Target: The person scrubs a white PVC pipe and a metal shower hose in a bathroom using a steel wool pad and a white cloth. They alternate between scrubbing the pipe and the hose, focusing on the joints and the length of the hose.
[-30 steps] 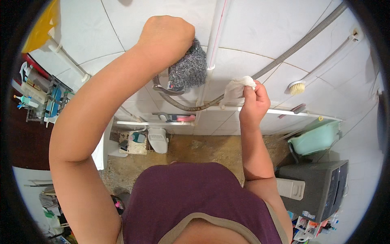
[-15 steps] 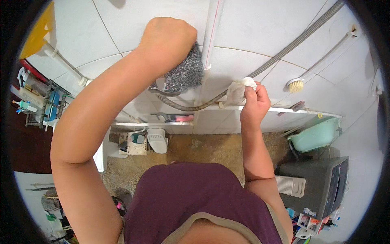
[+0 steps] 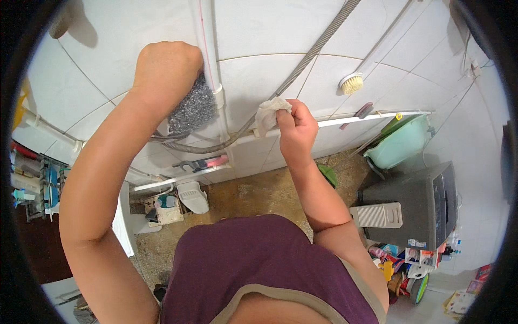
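My left hand (image 3: pixel 168 67) is raised against the white tiled wall, closed in a fist with its back toward me. From beneath it hangs a shaggy dark grey cloth (image 3: pixel 194 113), beside a white vertical pipe (image 3: pixel 208 51); the fingers gripping its top are mostly hidden. Lower and to the right, my right hand (image 3: pixel 299 129) pinches a crumpled white cloth (image 3: pixel 268 116) between thumb and fingers. This thin, damp-looking cloth hangs in front of a grey corrugated hose (image 3: pixel 307 56).
A white-handled brush (image 3: pixel 352 85) hangs on the wall, right of the hose. Pale green tub (image 3: pixel 402 141) and grey washing machine (image 3: pixel 410 208) stand at right. A small shelf (image 3: pixel 186 178) and a grey-white bin (image 3: pixel 192 197) are lower left; a crowded rack (image 3: pixel 48 186) is far left.
The view has turned rightward, so wall and both hands sit farther left in the picture. Both hands keep their grips. The white cloth looks more bunched, and its hanging part is shorter.
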`<control>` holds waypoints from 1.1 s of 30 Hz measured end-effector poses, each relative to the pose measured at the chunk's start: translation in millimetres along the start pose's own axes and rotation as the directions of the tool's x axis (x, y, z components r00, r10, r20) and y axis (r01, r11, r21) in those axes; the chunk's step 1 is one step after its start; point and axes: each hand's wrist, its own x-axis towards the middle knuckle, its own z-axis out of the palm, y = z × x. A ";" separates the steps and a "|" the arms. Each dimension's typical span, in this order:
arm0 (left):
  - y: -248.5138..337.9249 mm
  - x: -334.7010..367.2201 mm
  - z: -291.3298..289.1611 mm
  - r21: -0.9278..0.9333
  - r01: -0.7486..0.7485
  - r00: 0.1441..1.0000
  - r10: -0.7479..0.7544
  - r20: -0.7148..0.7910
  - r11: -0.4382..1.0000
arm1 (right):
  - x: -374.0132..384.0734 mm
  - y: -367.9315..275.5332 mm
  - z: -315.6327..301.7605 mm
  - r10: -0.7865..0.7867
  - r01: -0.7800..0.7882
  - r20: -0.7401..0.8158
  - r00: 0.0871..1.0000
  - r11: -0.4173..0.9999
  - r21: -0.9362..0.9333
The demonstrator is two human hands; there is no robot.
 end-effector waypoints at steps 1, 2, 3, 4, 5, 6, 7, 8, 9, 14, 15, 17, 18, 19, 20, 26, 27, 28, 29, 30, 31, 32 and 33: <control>0.2 -0.2 -1.4 -0.003 -0.015 1.000 0.015 -0.005 1.000 | -1.0 -1.3 0.5 -0.011 0.011 0.001 1.000 0.999 -0.030; -1.7 -1.2 -2.3 -0.005 -0.027 1.000 0.027 -0.009 1.000 | -1.0 -3.9 1.3 -0.023 0.023 0.005 1.000 0.998 -0.058; -4.6 -1.2 1.6 0.008 -0.022 0.999 0.022 -0.027 1.000 | 2.6 -5.6 2.4 -0.042 0.043 0.016 0.999 0.995 -0.084; -8.8 -3.4 1.7 0.008 0.002 1.000 -0.001 -0.018 1.000 | 4.0 -6.9 1.7 -0.058 0.057 -0.003 0.998 0.993 -0.100; -12.7 -5.5 0.0 0.008 0.026 1.000 -0.026 -0.008 1.000 | 3.4 -8.4 -0.9 -0.074 0.071 -0.021 0.997 0.991 -0.115; -16.4 -6.3 -1.4 0.012 0.048 0.999 -0.048 0.004 0.999 | 3.3 -8.8 -3.9 -0.088 0.082 -0.042 0.995 0.989 -0.127; -18.8 -7.9 -2.3 0.002 0.042 0.999 -0.042 -0.006 0.999 | 2.6 -7.5 -8.4 -0.058 0.052 -0.051 0.997 0.993 -0.110; -19.3 -8.2 -1.7 -0.008 0.035 0.999 -0.036 -0.016 0.999 | 2.0 -5.0 -14.1 -0.028 0.022 -0.059 0.998 0.995 -0.093; -18.5 -9.5 -0.9 -0.017 0.034 0.999 -0.034 -0.024 0.999 | -0.2 -2.6 -15.4 0.003 -0.008 -0.062 0.998 0.997 -0.076; -5.9 -2.9 -0.9 -0.032 -0.058 0.998 0.059 0.013 0.998 | -9.4 -4.3 -0.7 -0.020 0.022 0.027 0.999 0.996 -0.087; -6.5 -2.8 -0.7 -0.034 -0.066 0.998 0.066 0.001 0.997 | -8.5 -9.1 1.8 -0.015 0.019 0.048 0.999 0.995 -0.094; -13.8 -6.8 -3.0 -0.075 -0.003 1.000 0.005 0.024 0.997 | -6.6 -13.8 4.1 -0.030 0.035 0.057 0.998 0.995 -0.090; -17.9 -9.8 -4.7 -0.088 0.026 0.999 -0.023 0.040 0.996 | -6.7 -14.3 4.7 -0.046 0.049 0.043 0.998 0.996 -0.070; -21.0 -13.2 -4.9 -0.113 0.036 0.999 -0.037 -0.012 0.993 | -6.6 -14.6 4.6 -0.062 0.063 0.027 0.998 0.997 -0.050; -23.5 -16.9 -4.8 -0.138 0.042 0.997 -0.052 -0.065 0.989 | -6.3 -13.0 2.1 -0.035 0.036 0.028 0.999 0.999 -0.041; -17.4 -25.2 1.6 -0.100 -0.174 0.903 0.118 -0.413 0.980 | -14.1 -17.7 3.9 -0.019 0.023 0.096 0.995 0.999 -0.040; -20.7 -24.5 -2.5 -0.078 -0.200 0.883 0.145 -0.447 0.977 | -13.3 -21.1 4.3 -0.046 0.050 0.105 0.993 0.998 -0.040; -25.2 -24.7 -7.2 -0.054 -0.224 0.860 0.172 -0.480 0.973 | -12.3 -24.7 4.6 -0.072 0.077 0.116 0.991 0.996 -0.039; -32.4 -27.8 -11.6 -0.066 -0.237 0.831 0.167 -0.531 0.969 | -11.5 -28.5 4.6 -0.078 0.083 0.119 0.990 0.996 -0.036; -35.9 -32.9 -21.5 -0.153 -0.229 0.819 0.105 -0.564 0.961 | -11.0 -31.5 5.8 -0.084 0.089 0.122 0.989 0.996 -0.032; -35.7 -39.0 -33.2 -0.241 -0.227 0.806 0.043 -0.590 0.944 | -10.4 -33.8 5.5 -0.089 0.093 0.119 0.989 0.995 -0.030; -34.0 -46.5 -41.3 -0.328 -0.227 0.792 -0.022 -0.610 0.917 | -10.8 -35.9 6.1 -0.080 0.084 0.116 0.990 0.996 -0.024; -31.3 -55.2 -44.3 -0.418 -0.148 0.808 -0.133 -0.573 0.896 | -11.6 -37.7 7.7 -0.073 0.076 0.115 0.991 0.997 -0.019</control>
